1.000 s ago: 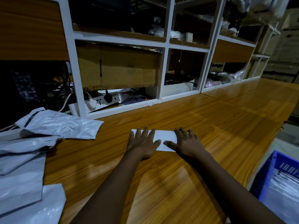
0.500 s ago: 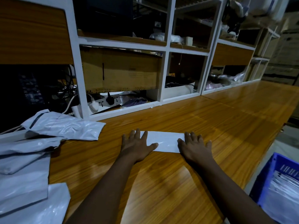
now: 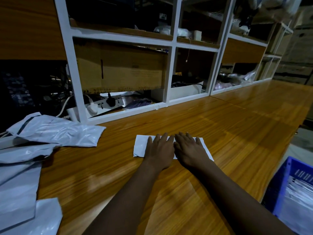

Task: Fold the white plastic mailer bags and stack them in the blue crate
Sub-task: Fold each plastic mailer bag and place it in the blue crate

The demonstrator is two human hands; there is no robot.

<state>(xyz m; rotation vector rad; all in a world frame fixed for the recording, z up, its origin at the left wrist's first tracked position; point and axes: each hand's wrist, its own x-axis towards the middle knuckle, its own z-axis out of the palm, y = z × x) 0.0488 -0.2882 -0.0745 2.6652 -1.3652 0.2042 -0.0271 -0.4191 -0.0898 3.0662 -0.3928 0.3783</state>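
A folded white mailer bag point(image 3: 140, 146) lies flat on the wooden table point(image 3: 237, 133) in the middle of the head view. My left hand point(image 3: 160, 148) and my right hand point(image 3: 190, 149) press on it side by side, palms down with straight fingers, covering most of it. Only its left end and right corner show. Several unfolded white mailer bags point(image 3: 55, 131) lie crumpled in a pile at the left. The blue crate point(image 3: 279, 189) stands below the table's edge at the lower right, with folded bags stacked inside.
White shelving point(image 3: 171, 61) runs along the back of the table, holding a cardboard box point(image 3: 122, 67), a power strip point(image 3: 105, 104) with plugs and cables, and assorted items. The table stretches away to the right.
My hands were apart at the two ends of the folded bag; they have slid inward and now lie together on its middle. The view has shifted slightly.
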